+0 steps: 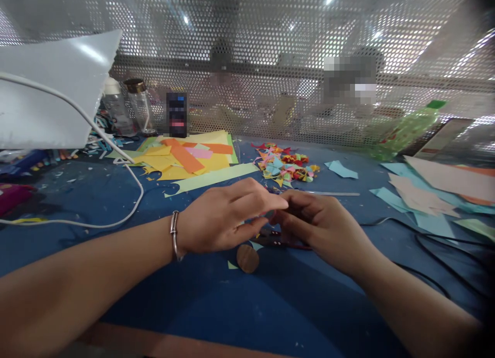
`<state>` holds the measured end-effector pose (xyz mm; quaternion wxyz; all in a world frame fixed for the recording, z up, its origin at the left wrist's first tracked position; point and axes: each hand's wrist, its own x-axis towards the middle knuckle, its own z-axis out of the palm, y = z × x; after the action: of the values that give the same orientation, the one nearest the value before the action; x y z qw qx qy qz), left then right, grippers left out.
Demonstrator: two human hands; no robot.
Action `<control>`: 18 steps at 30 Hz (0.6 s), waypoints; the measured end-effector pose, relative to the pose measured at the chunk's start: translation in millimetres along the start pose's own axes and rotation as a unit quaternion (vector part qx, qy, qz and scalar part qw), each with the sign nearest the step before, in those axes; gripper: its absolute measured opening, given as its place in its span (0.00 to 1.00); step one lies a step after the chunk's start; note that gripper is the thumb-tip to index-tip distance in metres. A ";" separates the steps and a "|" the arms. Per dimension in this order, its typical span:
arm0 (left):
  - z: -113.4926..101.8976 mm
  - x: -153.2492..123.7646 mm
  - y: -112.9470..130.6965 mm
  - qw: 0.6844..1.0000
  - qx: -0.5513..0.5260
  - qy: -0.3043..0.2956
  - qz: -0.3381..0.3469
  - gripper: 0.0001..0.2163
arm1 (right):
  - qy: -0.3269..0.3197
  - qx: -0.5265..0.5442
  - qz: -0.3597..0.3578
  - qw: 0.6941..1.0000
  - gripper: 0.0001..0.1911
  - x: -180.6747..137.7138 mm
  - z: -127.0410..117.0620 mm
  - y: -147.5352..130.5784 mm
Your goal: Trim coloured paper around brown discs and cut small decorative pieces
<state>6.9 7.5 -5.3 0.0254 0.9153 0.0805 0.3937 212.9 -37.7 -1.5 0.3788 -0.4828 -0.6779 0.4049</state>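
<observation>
My left hand (228, 214), with a silver bangle at its wrist, has its fingertips pressed close together near those of my right hand (328, 224). Both hands are closed just above the blue table. A bit of teal shows between the fingertips, but what they hold is mostly hidden. Under the hands lies a dark tool (276, 239) with rivets and a red edge, partly covered. A round brown wooden disc (247, 259) sits in front of it, beside a small pale green paper scrap (232, 265).
Behind my hands lies a pile of small folded colourful paper pieces (286, 165). Coloured paper sheets (185, 159) lie at back left, more sheets (425, 193) at right. A white cable (135, 193) and black cables (433, 244) cross the table. A perforated screen (255, 80) stands behind.
</observation>
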 end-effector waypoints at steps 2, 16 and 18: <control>1.4 0.2 0.9 0.998 -0.038 0.018 -0.036 0.14 | 0.005 -0.021 -0.006 1.000 0.09 0.1 -0.3 0.4; -1.3 6.0 6.3 0.900 -0.279 -0.033 -0.334 0.16 | 0.023 -0.174 -0.044 0.983 0.08 -2.2 -0.6 5.6; -1.6 7.9 6.2 0.891 -0.280 -0.045 -0.354 0.17 | 0.023 -0.195 -0.057 0.979 0.08 -2.6 -0.6 5.1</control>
<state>11.9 2.7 2.1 0.4216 0.7979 0.2842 0.3237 215.9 -39.1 -6.3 0.3156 -0.5173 -0.7611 0.2314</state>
